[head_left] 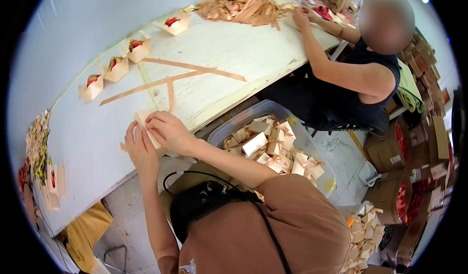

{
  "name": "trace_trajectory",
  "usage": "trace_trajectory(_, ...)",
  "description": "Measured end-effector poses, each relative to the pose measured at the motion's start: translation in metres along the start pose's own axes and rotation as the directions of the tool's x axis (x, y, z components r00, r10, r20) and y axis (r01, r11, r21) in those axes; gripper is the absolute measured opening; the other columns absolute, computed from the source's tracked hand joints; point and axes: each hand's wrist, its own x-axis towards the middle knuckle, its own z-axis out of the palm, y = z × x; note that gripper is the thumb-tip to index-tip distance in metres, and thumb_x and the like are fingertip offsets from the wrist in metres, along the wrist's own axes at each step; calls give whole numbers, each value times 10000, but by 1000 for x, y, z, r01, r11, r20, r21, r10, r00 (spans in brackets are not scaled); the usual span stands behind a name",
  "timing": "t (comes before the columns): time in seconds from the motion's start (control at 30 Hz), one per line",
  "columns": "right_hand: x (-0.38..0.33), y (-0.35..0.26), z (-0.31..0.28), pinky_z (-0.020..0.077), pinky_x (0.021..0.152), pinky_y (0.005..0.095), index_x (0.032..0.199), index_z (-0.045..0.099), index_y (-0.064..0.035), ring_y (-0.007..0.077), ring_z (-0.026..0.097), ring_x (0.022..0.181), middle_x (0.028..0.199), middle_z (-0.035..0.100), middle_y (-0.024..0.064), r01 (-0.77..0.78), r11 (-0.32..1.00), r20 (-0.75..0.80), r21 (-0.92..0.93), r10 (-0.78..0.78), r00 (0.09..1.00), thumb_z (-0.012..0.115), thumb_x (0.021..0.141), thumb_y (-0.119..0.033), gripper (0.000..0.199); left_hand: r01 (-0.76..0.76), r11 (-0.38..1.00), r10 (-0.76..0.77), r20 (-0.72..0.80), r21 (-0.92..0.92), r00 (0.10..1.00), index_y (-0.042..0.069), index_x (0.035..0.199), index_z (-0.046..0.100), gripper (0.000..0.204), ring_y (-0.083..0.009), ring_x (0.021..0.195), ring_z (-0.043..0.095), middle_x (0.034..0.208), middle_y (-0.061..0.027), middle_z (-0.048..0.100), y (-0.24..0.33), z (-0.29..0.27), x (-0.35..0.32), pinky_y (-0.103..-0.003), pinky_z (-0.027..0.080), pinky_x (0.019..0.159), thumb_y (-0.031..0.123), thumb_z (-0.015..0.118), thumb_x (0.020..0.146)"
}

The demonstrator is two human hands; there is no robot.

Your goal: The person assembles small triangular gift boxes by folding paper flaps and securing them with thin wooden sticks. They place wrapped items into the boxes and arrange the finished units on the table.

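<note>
At the table's near edge, both my hands are closed on a small cream paper box [142, 115]. My left hand [143, 150] grips it from the near left side. My right hand [169, 132] presses its fingers on the top and right side. The fingers hide much of the box. Just beyond lie flat tan ribbon strips: one long strip [131, 94] crosses another [219, 73], and a short strip [170, 93] comes down towards my right hand. Along the wall side stand several opened cream boxes [138, 53] with red and dark contents.
A heap of tan ribbons [243, 10] lies at the far end, near a co-worker's hands [301, 17]. Small wrapped pieces [38, 145] and more open boxes [57, 180] are at left. Right of me, a clear plastic bin [312, 147] holds ribbon-tied boxes. Cartons [385, 152] stand beyond.
</note>
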Motion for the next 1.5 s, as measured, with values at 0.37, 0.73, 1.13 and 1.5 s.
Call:
trace_trajectory(0.37, 0, 20, -10, 509, 791, 338, 940, 641, 5, 266, 641, 891, 960, 623, 162, -318, 940, 203, 125, 290, 935, 661, 880, -96, 119, 352, 493, -221, 277, -796, 935, 18, 960, 609, 141, -103, 846, 478, 1013, -16, 554, -28, -12, 1, -239, 398, 747, 138, 536, 977)
trace_trajectory(0.73, 9, 16, -52, 518, 797, 286, 990, 687, -13, 160, 620, 855, 957, 661, 73, -393, 907, 361, 152, 319, 876, 709, 837, -13, 154, 474, 234, -200, 435, -849, 878, 24, 957, 682, 178, -85, 814, 530, 1006, -6, 613, -42, -15, -11, -252, 436, 772, 194, 628, 953)
trace_trajectory(1.13, -6, 26, -28, 436, 680, 215, 907, 675, -7, 51, 520, 730, 784, 637, -2, -612, 679, 298, 406, 534, 791, 677, 919, -104, 97, 455, 427, -129, 445, -782, 886, -4, 1078, 702, 200, -93, 871, 623, 1001, -23, 694, -20, -25, 15, -252, 500, 804, 94, 650, 912)
trace_trajectory(1.5, 77, 28, -46, 416, 644, 225, 831, 671, -21, 57, 500, 659, 731, 652, 12, -312, 946, 170, 81, 296, 940, 753, 837, -113, 123, 116, 778, -43, 132, -617, 990, -18, 1085, 678, 213, -140, 700, 615, 842, -128, 697, 4, -19, 17, -269, 499, 672, 17, 638, 879)
